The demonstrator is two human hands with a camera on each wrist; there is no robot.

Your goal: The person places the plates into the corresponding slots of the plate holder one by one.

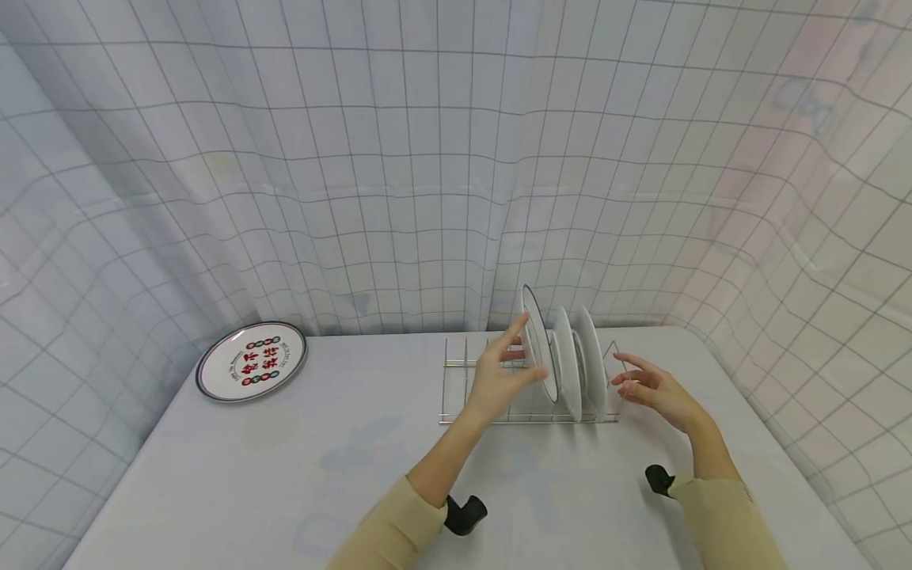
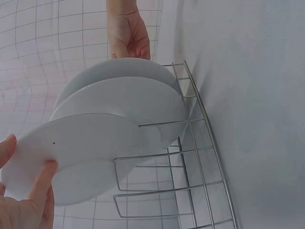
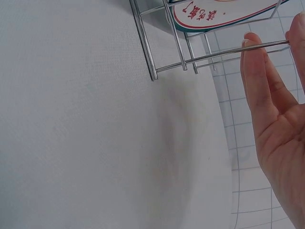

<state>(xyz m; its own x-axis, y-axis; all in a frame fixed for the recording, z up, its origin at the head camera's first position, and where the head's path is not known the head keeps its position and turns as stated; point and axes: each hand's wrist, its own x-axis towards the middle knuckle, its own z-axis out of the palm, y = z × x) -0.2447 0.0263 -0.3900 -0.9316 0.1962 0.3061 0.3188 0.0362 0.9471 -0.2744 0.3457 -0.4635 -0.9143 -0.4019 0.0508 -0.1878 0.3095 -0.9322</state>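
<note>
A wire dish rack (image 1: 523,419) stands on the table with several white plates upright in it. My left hand (image 1: 499,376) grips the leftmost plate (image 1: 539,344), which has a dark rim and leans in the rack; in the left wrist view its fingers (image 2: 40,183) lie against the plate's white underside. Just right of it are another plate (image 1: 565,364) and the rightmost plate (image 1: 593,360). At the rack's right end my right hand (image 1: 659,396) holds the end wire between thumb and fingers (image 3: 255,71). A printed plate face (image 3: 209,12) shows through the wires.
An oval plate (image 1: 251,362) with red printing and a dark rim lies flat at the table's left rear. White gridded curtains (image 1: 399,158) surround the back and sides. Black wrist mounts (image 1: 465,515) stick out by both sleeves.
</note>
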